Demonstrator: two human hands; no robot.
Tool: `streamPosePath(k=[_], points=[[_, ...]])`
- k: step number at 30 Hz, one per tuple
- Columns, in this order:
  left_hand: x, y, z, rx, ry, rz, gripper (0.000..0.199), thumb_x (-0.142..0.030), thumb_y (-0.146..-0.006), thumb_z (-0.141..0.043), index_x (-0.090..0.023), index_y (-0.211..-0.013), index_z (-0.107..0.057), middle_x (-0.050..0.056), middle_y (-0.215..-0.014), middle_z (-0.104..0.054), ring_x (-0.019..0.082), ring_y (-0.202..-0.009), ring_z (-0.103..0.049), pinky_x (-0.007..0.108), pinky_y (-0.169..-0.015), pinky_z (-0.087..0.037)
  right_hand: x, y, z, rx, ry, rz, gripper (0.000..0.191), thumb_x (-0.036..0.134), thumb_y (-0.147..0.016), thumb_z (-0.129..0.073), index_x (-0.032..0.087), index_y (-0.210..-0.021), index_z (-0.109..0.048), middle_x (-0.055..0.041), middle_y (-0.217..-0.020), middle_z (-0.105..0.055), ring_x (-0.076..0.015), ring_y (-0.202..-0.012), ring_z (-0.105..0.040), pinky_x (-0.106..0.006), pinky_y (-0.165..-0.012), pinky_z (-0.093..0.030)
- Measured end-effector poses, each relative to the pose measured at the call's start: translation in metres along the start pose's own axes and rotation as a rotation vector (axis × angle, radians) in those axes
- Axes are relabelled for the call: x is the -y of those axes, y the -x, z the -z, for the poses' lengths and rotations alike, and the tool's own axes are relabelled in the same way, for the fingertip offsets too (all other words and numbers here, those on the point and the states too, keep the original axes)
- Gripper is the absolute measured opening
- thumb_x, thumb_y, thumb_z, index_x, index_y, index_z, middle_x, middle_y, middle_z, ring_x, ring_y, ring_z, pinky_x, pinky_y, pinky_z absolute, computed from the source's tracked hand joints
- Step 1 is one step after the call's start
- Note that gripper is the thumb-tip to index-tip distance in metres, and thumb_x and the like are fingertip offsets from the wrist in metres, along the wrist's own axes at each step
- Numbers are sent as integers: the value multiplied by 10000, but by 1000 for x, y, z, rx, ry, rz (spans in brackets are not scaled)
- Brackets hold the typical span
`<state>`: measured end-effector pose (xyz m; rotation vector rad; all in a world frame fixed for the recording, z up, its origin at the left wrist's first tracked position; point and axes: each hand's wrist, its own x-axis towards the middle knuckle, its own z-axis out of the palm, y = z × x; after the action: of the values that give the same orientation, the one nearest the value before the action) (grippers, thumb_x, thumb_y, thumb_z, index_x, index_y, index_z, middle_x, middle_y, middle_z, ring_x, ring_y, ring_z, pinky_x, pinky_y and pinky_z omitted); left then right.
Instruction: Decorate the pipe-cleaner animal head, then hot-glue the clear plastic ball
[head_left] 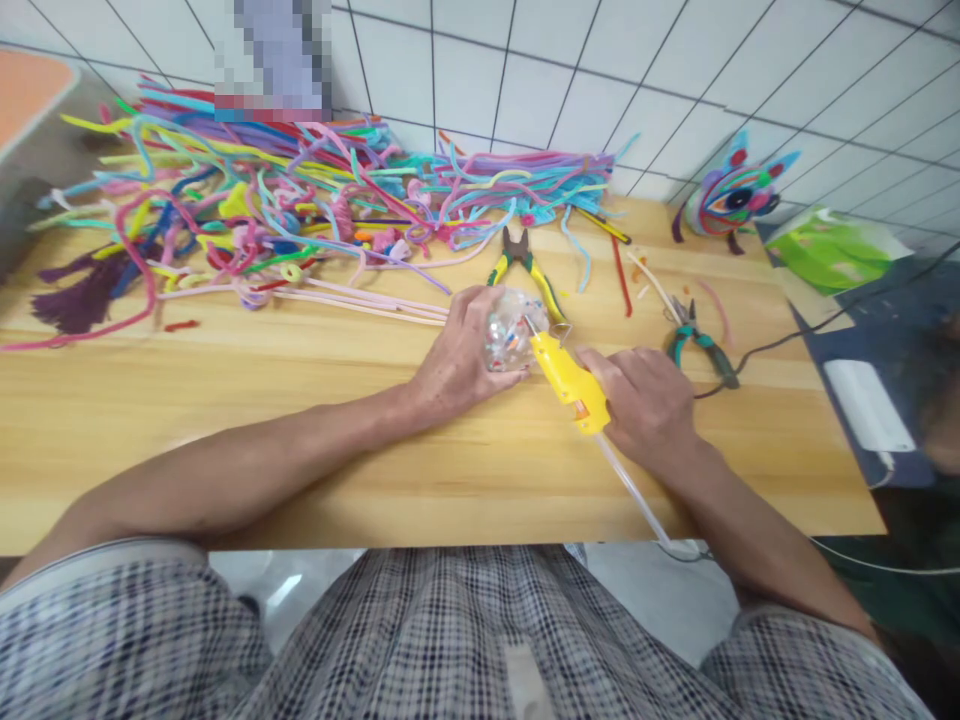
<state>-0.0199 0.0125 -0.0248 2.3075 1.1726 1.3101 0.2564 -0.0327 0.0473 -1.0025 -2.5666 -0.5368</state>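
Observation:
Fingers of my left hand are wrapped round the side of a clear container with small colourful bits in it; its exact kind is hard to make out. My right hand grips a yellow hot glue gun, a long clear glue stick trailing out of its back. The gun's nozzle points up and left, at the container's right side; whether it touches is unclear. Just behind the container lie yellow-and-green pliers, jaws toward the wall, partly covered by my left hand and the container.
A big tangle of colourful pipe cleaners covers the back left. Teal-handled pliers lie at right near a black cord. A colourful animal-head craft stands at the back right corner, by a green packet. A tiled wall bounds the back.

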Motion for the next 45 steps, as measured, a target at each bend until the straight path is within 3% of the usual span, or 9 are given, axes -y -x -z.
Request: streamPosePath(k=[10, 26, 32, 38, 45], points=[[-1, 0, 0, 56, 18, 39, 1044, -370, -824, -932, -272, -1616, -258, 201, -1586, -452, 403, -1540, -473, 639, -1306, -433, 3, -1, 3, 27, 43, 8, 380, 172, -1058, -501, 154, -1424, -601, -77, -878, -720, -248, -836, -613, -380, -779, -403], [1, -2, 0, 39, 0, -3, 1043, -344, -797, -967, -249, -1603, -311, 202, -1560, -490, 374, -1511, -516, 601, -1291, -479, 5, -5, 7, -2, 93, 48, 386, 102, -1023, -503, 115, -1399, -590, -58, -844, -706, -246, -810, -587, -374, -755, -398], [3, -3, -1, 46, 39, 1, 1046, -439, -811, -956, -358, -1620, -298, 158, -1581, -496, 364, -1512, -530, 600, -1273, -496, 8, -3, 7, 38, 45, 3, 402, 135, -1026, -507, 165, -1411, -617, -64, -874, -717, -246, -824, -606, -379, -774, -402], [4, -5, -1, 28, 29, 16, 1120, -329, -723, -1007, -249, -1616, -335, 183, -1555, -528, 390, -1497, -533, 599, -1294, -453, -2, 0, 8, -62, 94, -63, 370, 194, -1032, -544, 163, -1389, -635, -71, -863, -704, -246, -796, -588, -386, -725, -361], [4, -5, 0, 23, 8, -35, 1093, -336, -747, -1000, -231, -1618, -350, 199, -1550, -518, 377, -1479, -536, 577, -1276, -474, 1, -3, 6, -23, 73, 8, 369, 153, -1027, -538, 163, -1389, -610, -59, -854, -714, -245, -801, -597, -374, -744, -397]])
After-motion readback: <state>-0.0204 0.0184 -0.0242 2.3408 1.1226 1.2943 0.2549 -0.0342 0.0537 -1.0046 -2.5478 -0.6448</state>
